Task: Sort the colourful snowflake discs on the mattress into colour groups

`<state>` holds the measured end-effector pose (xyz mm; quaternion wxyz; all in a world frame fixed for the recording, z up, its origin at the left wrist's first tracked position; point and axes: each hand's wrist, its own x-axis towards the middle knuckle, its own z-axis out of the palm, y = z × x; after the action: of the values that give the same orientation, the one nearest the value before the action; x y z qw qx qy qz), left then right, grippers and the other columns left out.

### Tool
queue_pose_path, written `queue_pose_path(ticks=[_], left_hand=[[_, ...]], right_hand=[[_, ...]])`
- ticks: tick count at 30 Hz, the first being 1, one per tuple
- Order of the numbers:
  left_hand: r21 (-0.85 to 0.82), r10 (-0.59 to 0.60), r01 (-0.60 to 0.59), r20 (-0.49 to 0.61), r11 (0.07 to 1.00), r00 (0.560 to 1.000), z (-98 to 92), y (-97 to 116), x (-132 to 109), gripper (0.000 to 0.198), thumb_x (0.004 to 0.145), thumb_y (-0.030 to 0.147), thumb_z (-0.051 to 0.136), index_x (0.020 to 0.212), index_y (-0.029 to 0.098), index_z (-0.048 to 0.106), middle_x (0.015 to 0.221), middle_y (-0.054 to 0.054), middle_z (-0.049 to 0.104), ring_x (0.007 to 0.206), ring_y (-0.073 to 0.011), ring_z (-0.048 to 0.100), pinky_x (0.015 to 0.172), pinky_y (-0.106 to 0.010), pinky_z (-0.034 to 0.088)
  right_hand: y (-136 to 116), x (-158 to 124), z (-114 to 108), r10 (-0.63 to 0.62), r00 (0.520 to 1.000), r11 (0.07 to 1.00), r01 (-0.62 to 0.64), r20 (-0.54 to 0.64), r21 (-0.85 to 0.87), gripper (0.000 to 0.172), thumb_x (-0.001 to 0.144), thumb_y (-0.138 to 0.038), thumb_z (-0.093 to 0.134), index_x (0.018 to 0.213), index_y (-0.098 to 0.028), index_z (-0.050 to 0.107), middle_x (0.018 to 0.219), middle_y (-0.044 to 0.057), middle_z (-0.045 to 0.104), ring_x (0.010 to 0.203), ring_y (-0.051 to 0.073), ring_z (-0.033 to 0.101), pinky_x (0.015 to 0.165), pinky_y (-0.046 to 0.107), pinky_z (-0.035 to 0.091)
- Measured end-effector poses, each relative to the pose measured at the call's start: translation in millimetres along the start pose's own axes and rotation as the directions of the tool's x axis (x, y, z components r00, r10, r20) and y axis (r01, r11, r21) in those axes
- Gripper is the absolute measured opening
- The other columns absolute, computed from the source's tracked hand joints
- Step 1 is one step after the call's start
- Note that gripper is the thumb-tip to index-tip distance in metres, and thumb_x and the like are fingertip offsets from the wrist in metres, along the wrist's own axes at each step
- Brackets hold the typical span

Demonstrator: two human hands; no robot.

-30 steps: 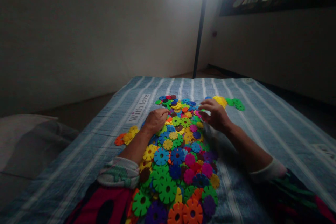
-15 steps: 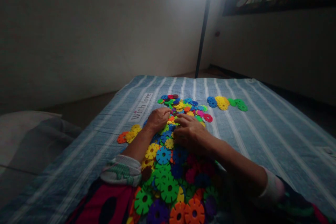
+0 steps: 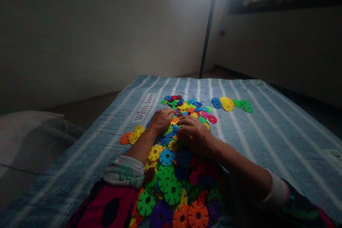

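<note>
A long pile of colourful notched plastic discs (image 3: 166, 157) runs from the cloth's near edge toward its far side. My left hand (image 3: 161, 119) is over the pile's left side, its fingers pressed together near a few small discs. Whatever lies in that pinch is hidden from me. Facing it, my right hand (image 3: 194, 132) is bent over the pile, fingers curled close together and pointing left. Its fingertips meet the discs, and what they hold cannot be made out. Between the hands, small orange and yellow discs show.
Joined yellow and orange discs (image 3: 133, 135) lie left of my left forearm. A row of blue, yellow and green discs (image 3: 227, 103) rests at the far right. Beneath everything is a striped blue cloth (image 3: 269, 142). A dark pole (image 3: 207, 39) stands behind it.
The view has shifted very slightly. Both hands stay in nearly the same place over the discs, with only a small movement of the right hand.
</note>
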<state>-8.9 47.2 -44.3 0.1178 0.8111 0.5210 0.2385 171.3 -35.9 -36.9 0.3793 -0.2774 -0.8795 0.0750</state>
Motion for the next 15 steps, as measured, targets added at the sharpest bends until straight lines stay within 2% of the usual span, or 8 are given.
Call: queue_pose_path(ticks=[4, 9, 12, 15], left_hand=[[-0.004, 0.000, 0.000, -0.003, 1.000, 1.000, -0.3, 0.3, -0.3, 0.039, 0.081, 0.026, 0.037, 0.092, 0.018, 0.073, 0.097, -0.006, 0.074, 0.091, -0.0189, 0.067, 0.085, -0.027, 0.051], [-0.004, -0.011, 0.011, -0.013, 1.000, 1.000, 0.3, 0.5, -0.2, 0.038, 0.081, 0.026, 0.039, 0.092, 0.019, 0.074, 0.097, -0.005, 0.074, 0.091, -0.0190, 0.066, 0.086, -0.027, 0.051], [-0.010, -0.011, 0.011, -0.009, 1.000, 1.000, 0.2, 0.4, -0.7, 0.038, 0.081, 0.026, 0.038, 0.092, 0.018, 0.074, 0.097, -0.006, 0.074, 0.090, -0.0192, 0.066, 0.086, -0.028, 0.051], [-0.019, 0.003, -0.003, -0.008, 1.000, 1.000, 0.2, -0.3, -1.3, 0.038, 0.082, 0.026, 0.038, 0.093, 0.018, 0.073, 0.095, -0.006, 0.074, 0.087, -0.0188, 0.066, 0.084, -0.028, 0.051]], right_hand=[[-6.3, 0.2, 1.5, 0.020, 1.000, 0.996, -0.022, 0.021, 0.086, 0.014, 0.090, -0.020, 0.057, 0.078, -0.018, 0.065, 0.104, 0.010, 0.064, 0.102, 0.021, 0.058, 0.089, 0.037, 0.049], [-5.4, -0.9, 8.6, 0.047, 0.995, 0.999, -0.048, 0.088, 0.005, 0.013, 0.089, -0.021, 0.058, 0.079, -0.019, 0.067, 0.102, 0.010, 0.064, 0.105, 0.023, 0.055, 0.091, 0.040, 0.047], [-6.1, -0.2, 7.0, 0.031, 0.993, 0.999, -0.028, 0.112, -0.028, 0.012, 0.089, -0.028, 0.061, 0.087, -0.019, 0.069, 0.106, 0.011, 0.063, 0.109, 0.024, 0.052, 0.094, 0.042, 0.045], [-9.2, 0.7, 2.4, 0.002, 0.983, 0.998, 0.009, 0.186, -0.056, 0.019, 0.088, -0.036, 0.063, 0.089, -0.018, 0.070, 0.111, 0.012, 0.061, 0.114, 0.026, 0.049, 0.098, 0.044, 0.044]])
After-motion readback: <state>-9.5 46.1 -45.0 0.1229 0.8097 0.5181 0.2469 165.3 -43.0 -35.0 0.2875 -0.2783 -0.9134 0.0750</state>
